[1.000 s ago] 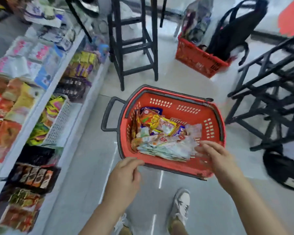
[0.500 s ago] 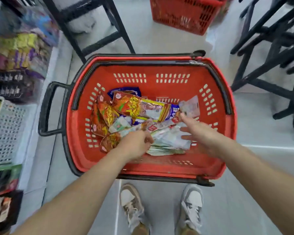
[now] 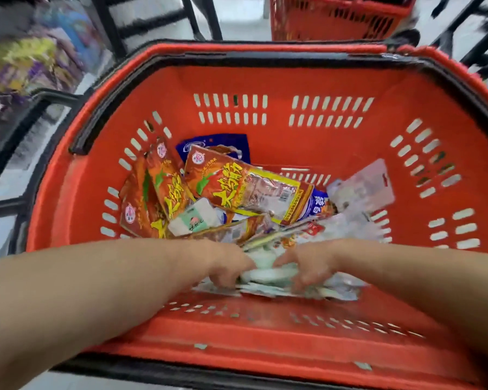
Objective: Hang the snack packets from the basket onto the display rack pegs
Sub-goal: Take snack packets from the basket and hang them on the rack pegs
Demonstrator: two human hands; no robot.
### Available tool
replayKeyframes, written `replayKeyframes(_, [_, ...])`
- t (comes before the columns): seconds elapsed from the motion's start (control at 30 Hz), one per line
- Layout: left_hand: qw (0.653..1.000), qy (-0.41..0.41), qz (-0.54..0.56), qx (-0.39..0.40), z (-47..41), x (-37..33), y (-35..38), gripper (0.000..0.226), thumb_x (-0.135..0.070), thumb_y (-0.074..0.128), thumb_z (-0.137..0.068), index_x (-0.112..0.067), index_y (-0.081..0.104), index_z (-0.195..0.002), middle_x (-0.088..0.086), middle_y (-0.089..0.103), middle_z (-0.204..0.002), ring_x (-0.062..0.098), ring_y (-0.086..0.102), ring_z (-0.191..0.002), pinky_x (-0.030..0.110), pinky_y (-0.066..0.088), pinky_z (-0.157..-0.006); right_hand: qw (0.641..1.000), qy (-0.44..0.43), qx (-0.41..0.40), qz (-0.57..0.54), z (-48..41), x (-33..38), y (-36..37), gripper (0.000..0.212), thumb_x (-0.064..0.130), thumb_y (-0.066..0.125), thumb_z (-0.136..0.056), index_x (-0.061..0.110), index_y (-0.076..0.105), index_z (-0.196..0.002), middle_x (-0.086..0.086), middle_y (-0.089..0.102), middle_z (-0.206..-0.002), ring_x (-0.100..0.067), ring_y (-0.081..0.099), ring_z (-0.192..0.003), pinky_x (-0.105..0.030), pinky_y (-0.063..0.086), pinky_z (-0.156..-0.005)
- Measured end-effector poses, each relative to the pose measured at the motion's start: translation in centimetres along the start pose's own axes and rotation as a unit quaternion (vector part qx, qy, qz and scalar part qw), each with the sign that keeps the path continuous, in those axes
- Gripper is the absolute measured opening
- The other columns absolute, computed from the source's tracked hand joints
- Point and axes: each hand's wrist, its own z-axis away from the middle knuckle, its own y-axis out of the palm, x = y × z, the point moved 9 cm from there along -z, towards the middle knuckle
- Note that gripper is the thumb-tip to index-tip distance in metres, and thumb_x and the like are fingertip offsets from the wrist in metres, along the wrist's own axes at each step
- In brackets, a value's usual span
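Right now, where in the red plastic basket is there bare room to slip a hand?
Bare floor: the near strip between the red plastic basket's near wall and the pale packets gripped by left hand and right hand. The far-right corner past the translucent packet looks open. Orange snack packets crowd centre and left.

Basket (image 3: 265,80) stood open overhead. Packets (image 3: 245,187) heaped mid-floor; left hand (image 3: 226,266) and right hand (image 3: 313,263) blocked near side. Bare gap by far wall.

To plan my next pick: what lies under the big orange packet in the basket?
Blue packaging peeks out at its top edge and right end. The orange packet hides the rest beneath it.
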Motion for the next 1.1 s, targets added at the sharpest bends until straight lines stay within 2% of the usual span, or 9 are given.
replayKeyframes(0.1, [0.996,-0.003,-0.017,-0.084,0.2,0.2,-2.1,0.015,-0.007,0.051,-0.09,-0.005,0.06,-0.101,0.017,0.065,-0.101,0.035,0.06,-0.095,0.035,0.041,-0.064,0.994,-0.018,-0.053,0.099,-0.6,0.2,-1.0,0.056,0.022,0.062,-0.09,0.019,0.045,-0.143,-0.01,0.051,-0.142,-0.028,0.05,-0.127,-0.03,0.041,-0.101])
replayKeyframes(0.2, [0.982,-0.047,0.011,-0.184,1.8,1.6,-5.6,0.012,-0.007,0.048,-0.089,-0.007,0.057,-0.081,0.009,0.055,-0.074,0.034,0.06,-0.082,0.037,0.043,-0.06,0.982,-0.009,-0.119,0.146,0.1,-0.3,-2.6,0.004,0.001,0.054,-0.089,0.004,0.057,-0.09,-0.021,0.06,-0.124,-0.034,0.057,-0.114,-0.036,0.047,-0.092])
replayKeyframes(0.3, [0.943,-0.101,0.057,-0.313,5.4,3.0,-10.5,0.017,-0.005,0.047,-0.086,-0.014,0.057,-0.075,0.001,0.049,-0.064,0.027,0.055,-0.072,0.036,0.044,-0.058,0.975,-0.016,-0.168,0.143,1.9,-0.2,-5.6,0.01,0.008,0.055,-0.093,0.007,0.061,-0.101,-0.02,0.061,-0.118,-0.034,0.057,-0.108,-0.033,0.043,-0.082])
replayKeyframes(0.43, [0.872,-0.114,0.156,-0.449,10.2,5.2,-15.1,0.02,-0.007,0.057,-0.088,-0.025,0.06,-0.078,-0.006,0.06,-0.081,0.02,0.056,-0.082,0.034,0.047,-0.068,0.946,0.014,-0.314,0.076,7.1,-1.6,-13.1,0.017,0.017,0.053,-0.094,0.012,0.065,-0.104,-0.008,0.067,-0.11,-0.023,0.055,-0.086,-0.028,0.038,-0.069])
replayKeyframes(0.63, [0.885,-0.196,0.066,-0.417,12.7,8.1,-15.1,0.037,0.001,0.053,-0.086,-0.024,0.071,-0.108,-0.001,0.067,-0.117,0.021,0.062,-0.102,0.032,0.05,-0.074,0.914,0.101,-0.389,0.063,12.0,-5.4,-17.6,0.015,0.026,0.063,-0.088,0.016,0.062,-0.098,-0.004,0.065,-0.103,-0.024,0.059,-0.091,-0.037,0.052,-0.079])
replayKeyframes(0.8, [0.885,-0.225,0.016,-0.408,12.2,8.1,-14.8,0.046,-0.001,0.043,-0.086,-0.027,0.059,-0.121,0.004,0.065,-0.105,0.027,0.059,-0.092,0.04,0.053,-0.069,0.909,0.036,-0.413,-0.04,13.0,-4.6,-19.1,0.019,0.029,0.071,-0.087,0.015,0.068,-0.099,-0.002,0.068,-0.097,-0.019,0.061,-0.086,-0.031,0.046,-0.074])
replayKeyframes(0.9, [0.879,-0.204,0.09,-0.422,11.9,7.9,-14.7,0.024,-0.037,0.045,-0.097,-0.026,0.063,-0.109,0.0,0.068,-0.095,0.022,0.059,-0.082,0.038,0.052,-0.067,0.893,0.025,-0.443,-0.077,14.3,-4.5,-20.3,0.023,0.035,0.075,-0.083,0.017,0.065,-0.094,0.001,0.065,-0.095,-0.018,0.06,-0.085,-0.03,0.044,-0.072])
replayKeyframes(0.97, [0.888,-0.183,0.146,-0.397,12.3,7.9,-14.9,0.046,-0.066,0.052,-0.084,-0.024,0.07,-0.09,-0.002,0.071,-0.089,0.018,0.064,-0.081,0.039,0.055,-0.068,0.879,0.004,-0.466,-0.096,15.5,-4.0,-21.0,0.028,0.038,0.075,-0.081,0.019,0.065,-0.099,0.002,0.062,-0.104,-0.017,0.057,-0.092,-0.03,0.041,-0.076])
replayKeyframes(1.1, [0.879,-0.057,0.28,-0.383,16.0,5.4,-17.0,0.026,-0.048,0.079,-0.07,-0.023,0.073,-0.066,-0.008,0.07,-0.07,0.008,0.062,-0.065,0.026,0.049,-0.06,0.876,-0.098,-0.383,-0.278,15.7,-3.1,-20.3,0.016,0.028,0.068,-0.089,0.032,0.067,-0.105,0.001,0.062,-0.107,-0.018,0.059,-0.087,-0.035,0.049,-0.075])
